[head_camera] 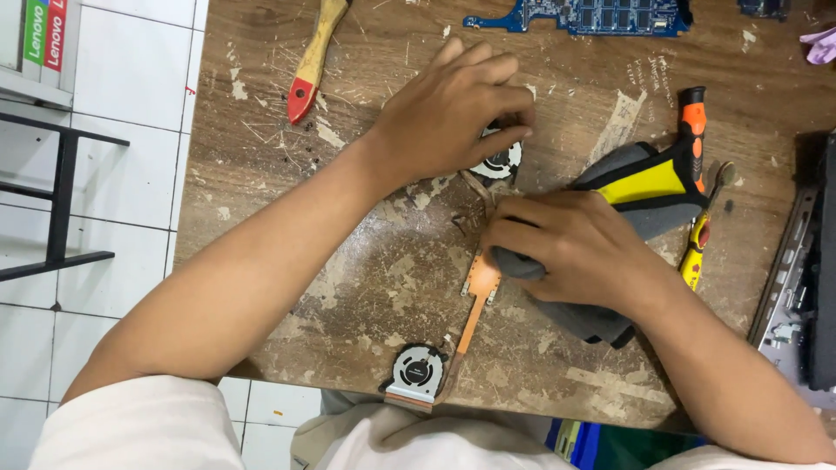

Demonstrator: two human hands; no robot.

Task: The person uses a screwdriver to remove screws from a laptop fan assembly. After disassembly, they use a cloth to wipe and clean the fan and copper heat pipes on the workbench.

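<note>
A laptop cooling assembly lies on the worn wooden table (366, 261): a copper heat pipe (477, 300) joins one round fan (416, 372) at the near edge to a second fan (501, 162) further back. My left hand (448, 113) presses down on the far fan, fingers curled over it. My right hand (570, 248) grips a grey cloth (592, 320) and holds it against the copper plate in the middle of the pipe.
A wooden brush with a red tip (312, 61) lies at the back left. A blue circuit board (592, 16) sits at the far edge. A yellow-black-orange tool (670, 170) and a small screwdriver (697, 248) lie to the right, beside a laptop chassis (797, 287).
</note>
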